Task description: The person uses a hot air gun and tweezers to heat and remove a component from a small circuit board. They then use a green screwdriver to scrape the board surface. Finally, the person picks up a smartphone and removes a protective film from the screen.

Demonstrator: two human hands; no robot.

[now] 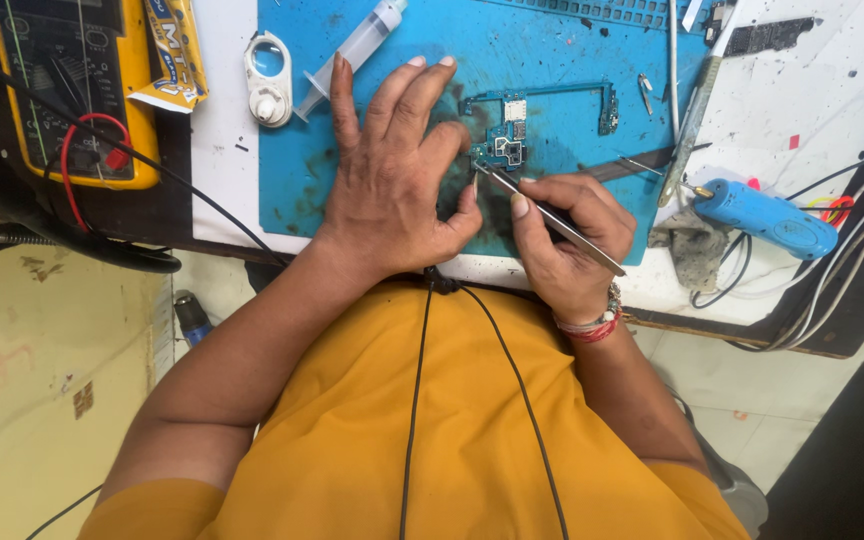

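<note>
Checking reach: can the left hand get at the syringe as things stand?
Probably yes. The left hand lies flat on the blue mat, holds nothing, and the syringe lies just beyond its fingertips with nothing between.

Circuit board [512,125]: small phone board, blue-green, thin L-shaped frame with a denser chip cluster at its 7 o'clock corner; lies flat on the blue mat, 12 o'clock of both hands.

Tweezers [552,220]: slim metal pair, slanted, tips at the chip cluster, handle running toward 4 o'clock.
</note>
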